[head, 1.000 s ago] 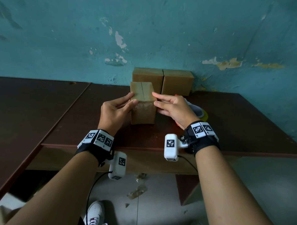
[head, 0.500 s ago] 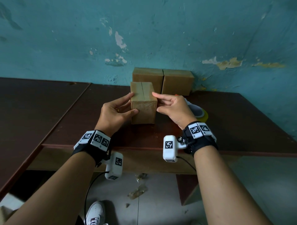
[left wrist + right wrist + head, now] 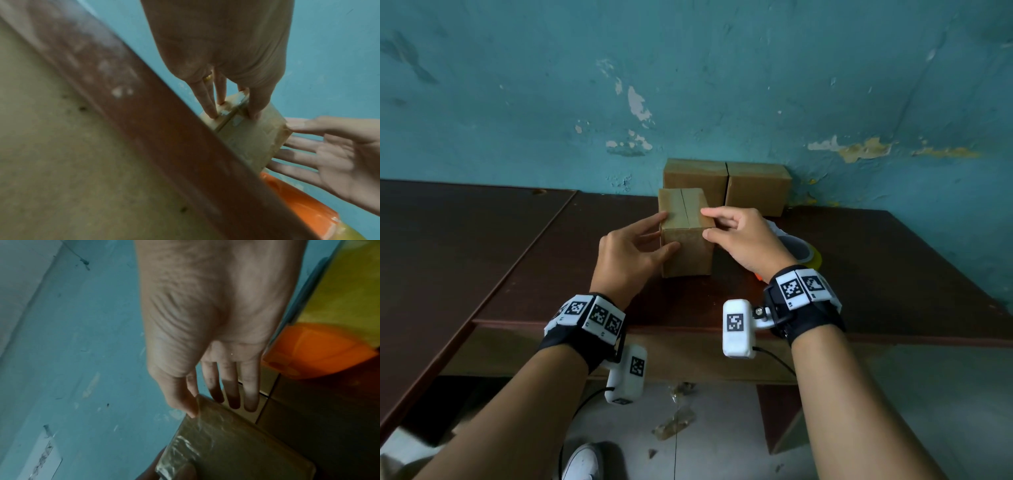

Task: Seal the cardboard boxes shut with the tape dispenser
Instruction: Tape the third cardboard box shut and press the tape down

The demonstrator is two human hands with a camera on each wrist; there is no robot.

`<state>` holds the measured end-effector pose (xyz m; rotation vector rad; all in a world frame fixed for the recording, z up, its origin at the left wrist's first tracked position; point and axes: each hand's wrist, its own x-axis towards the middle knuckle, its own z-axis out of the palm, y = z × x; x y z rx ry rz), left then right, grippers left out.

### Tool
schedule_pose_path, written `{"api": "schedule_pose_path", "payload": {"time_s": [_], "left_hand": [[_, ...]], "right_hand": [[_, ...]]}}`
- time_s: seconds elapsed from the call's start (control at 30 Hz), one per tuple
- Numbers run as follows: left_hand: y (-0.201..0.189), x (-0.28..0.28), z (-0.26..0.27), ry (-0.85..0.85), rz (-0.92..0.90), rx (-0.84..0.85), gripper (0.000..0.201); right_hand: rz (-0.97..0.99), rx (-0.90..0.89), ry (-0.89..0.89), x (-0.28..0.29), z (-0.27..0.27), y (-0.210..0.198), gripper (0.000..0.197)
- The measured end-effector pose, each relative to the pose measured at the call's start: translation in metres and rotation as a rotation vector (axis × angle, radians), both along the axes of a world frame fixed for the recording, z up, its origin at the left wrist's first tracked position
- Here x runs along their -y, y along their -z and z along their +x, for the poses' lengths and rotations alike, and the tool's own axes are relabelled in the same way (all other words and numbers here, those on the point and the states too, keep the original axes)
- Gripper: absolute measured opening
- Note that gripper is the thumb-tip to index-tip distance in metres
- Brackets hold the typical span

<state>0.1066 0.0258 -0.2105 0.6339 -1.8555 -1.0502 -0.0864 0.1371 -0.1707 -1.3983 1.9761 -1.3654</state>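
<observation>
A small cardboard box (image 3: 686, 255) stands on the dark wooden table (image 3: 544, 267), its top seam running away from me. My left hand (image 3: 670, 231) holds its left front corner, fingers on the left side and thumb on the front. My right hand (image 3: 704, 223) grips the right front corner, index finger over the top edge. Clear tape shines on the box (image 3: 246, 443) below my right hand (image 3: 213, 408). In the left wrist view, my left hand (image 3: 234, 113) grips the box (image 3: 252, 141). The orange tape dispenser (image 3: 803, 255) lies mostly hidden behind my right hand.
Two more cardboard boxes (image 3: 695, 174) (image 3: 756, 192) stand side by side against the teal wall. A second table (image 3: 448, 240) adjoins on the left. The near table edge (image 3: 688, 330) runs under my wrists. Tape scraps (image 3: 674, 421) and a white shoe (image 3: 582, 462) are on the floor.
Both hands have shifted on the box: the left thumb has come round onto the front face and the right index finger has moved over the top edge. The box has come slightly nearer.
</observation>
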Motion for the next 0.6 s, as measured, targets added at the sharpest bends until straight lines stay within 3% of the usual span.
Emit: {"api": "schedule_pose_path", "payload": {"time_s": [0.13,0.27,0.33,0.47,0.6], "left_hand": [[0.000,-0.001,-0.002,-0.086,-0.135,0.038,0.058],[-0.006,-0.013,-0.002,-0.030,-0.185,0.009,0.035],[-0.010,-0.020,-0.001,0.019,-0.179,0.002,0.036],[-0.012,-0.022,0.000,0.094,-0.150,-0.016,0.040],[-0.013,-0.015,0.002,-0.083,-0.198,-0.074,0.037]], "right_hand": [[0.029,-0.157,0.082,-0.002,0.014,-0.011,0.050],[0.100,-0.254,0.127,-0.004,0.023,-0.013,0.074],[0.118,-0.273,0.136,-0.004,0.025,-0.013,0.082],[0.112,-0.327,0.131,-0.002,0.024,-0.011,0.074],[0.099,-0.299,0.099,-0.005,0.018,-0.013,0.066]]}}
